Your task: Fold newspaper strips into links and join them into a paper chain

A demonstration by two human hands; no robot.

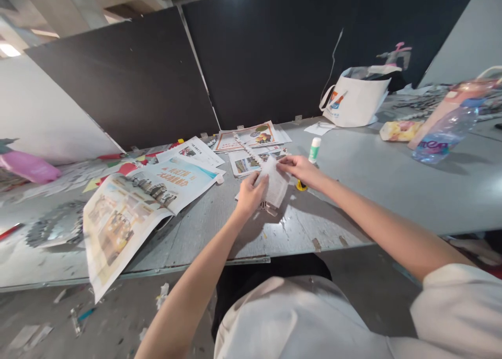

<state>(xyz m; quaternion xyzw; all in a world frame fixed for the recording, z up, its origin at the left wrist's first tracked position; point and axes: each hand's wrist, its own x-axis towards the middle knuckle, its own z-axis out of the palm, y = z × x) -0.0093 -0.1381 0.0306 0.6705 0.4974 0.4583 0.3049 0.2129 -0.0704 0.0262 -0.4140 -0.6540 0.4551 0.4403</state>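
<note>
Between my two hands is a small sheet of printed paper (pixel 276 187), held up just above the grey table. My left hand (pixel 251 192) grips its left edge, thumb on top. At its upper right corner, my right hand (pixel 297 169) pinches the paper with fingers and thumb together. Beyond the hands lie printed pages (pixel 245 163) with colour pictures, partly covered by the paper. A glue stick (pixel 314 150) with a white cap and green label stands upright behind my right hand. Under the right wrist, a small yellow and black object (pixel 301 186) is partly hidden.
An open newspaper (pixel 117 220) hangs over the table's front edge at left. A jagged ring of grey paper (pixel 57 224) lies beyond it. To the right stand a white bag (pixel 355 100), a snack packet (pixel 400 131) and a tilted-looking water bottle (pixel 447 134). Dark panels (pixel 266 55) close off the back.
</note>
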